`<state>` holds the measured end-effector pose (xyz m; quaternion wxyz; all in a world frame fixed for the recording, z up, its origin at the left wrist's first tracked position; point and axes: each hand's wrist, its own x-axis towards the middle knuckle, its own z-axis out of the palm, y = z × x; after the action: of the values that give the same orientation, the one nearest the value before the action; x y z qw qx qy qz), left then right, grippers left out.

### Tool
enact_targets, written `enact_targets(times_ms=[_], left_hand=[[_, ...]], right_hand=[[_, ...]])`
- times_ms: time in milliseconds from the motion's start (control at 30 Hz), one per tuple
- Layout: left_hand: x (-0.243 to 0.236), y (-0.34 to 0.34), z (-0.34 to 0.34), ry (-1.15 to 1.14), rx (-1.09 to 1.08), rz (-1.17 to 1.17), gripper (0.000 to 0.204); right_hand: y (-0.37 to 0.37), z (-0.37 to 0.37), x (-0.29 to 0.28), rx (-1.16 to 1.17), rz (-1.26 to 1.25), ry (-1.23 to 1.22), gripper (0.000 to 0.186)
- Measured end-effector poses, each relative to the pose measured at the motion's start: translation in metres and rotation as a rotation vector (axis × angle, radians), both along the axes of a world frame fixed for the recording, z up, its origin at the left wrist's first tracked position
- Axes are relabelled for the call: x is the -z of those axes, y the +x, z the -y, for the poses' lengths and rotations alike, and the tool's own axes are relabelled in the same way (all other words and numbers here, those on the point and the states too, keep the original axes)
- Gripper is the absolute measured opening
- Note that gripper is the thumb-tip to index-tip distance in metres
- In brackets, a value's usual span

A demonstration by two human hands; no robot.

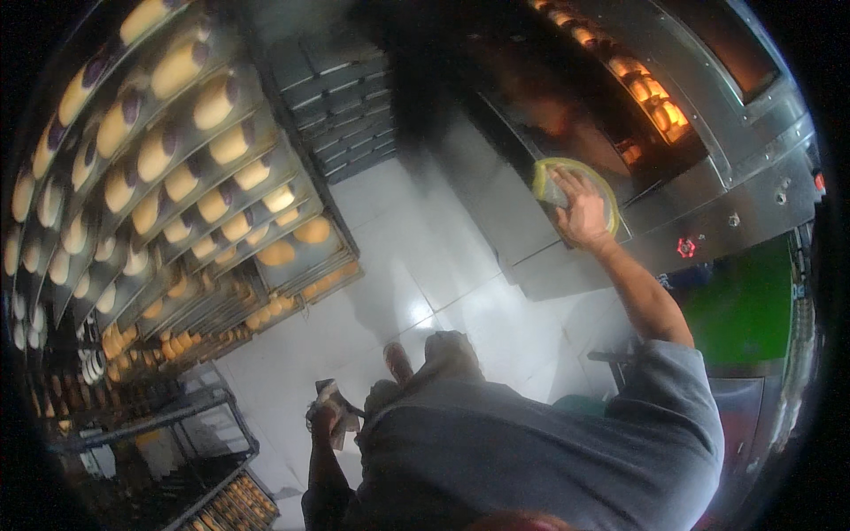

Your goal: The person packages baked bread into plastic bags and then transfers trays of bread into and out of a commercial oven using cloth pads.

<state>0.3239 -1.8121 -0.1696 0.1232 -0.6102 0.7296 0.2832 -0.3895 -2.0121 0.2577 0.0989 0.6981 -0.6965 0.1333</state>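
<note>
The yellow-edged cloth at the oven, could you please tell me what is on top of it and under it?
The right hand lies on the yellow-edged cloth, covering part of it. The oven shows around its edges; what lies directly beneath is hidden.

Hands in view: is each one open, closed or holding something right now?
Left hand: at a grey-brown cloth-like item; too dim to tell its grip.
Right hand: open, fingers laid on a yellow-edged pad.
</note>
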Motion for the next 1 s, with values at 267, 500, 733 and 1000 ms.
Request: enact_targets(times_ms=[267, 500, 733, 1000], left_hand=[[0.015, -0.056, 0.065, -0.135, -0.129, -0.025, 0.035], [0.01, -0.036, 0.082, 0.031, 0.02, -0.081, 0.032], [0.001, -0.03, 0.087, 0.135, 0.413, 0.235, 0.03], [0.034, -0.005, 0.064, -0.137, 0.366, -0.013, 0.039]], right_hand=[[0.01, 0.002, -0.011, 0.043, -0.017, -0.025, 0.062], [0.012, 0.007, -0.013, 0.127, 0.039, -0.057, 0.056], [0.011, 0.014, -0.016, 0.138, 0.061, 0.016, 0.052], [0.004, 0.014, -0.007, 0.132, 0.012, -0.011, 0.054]])
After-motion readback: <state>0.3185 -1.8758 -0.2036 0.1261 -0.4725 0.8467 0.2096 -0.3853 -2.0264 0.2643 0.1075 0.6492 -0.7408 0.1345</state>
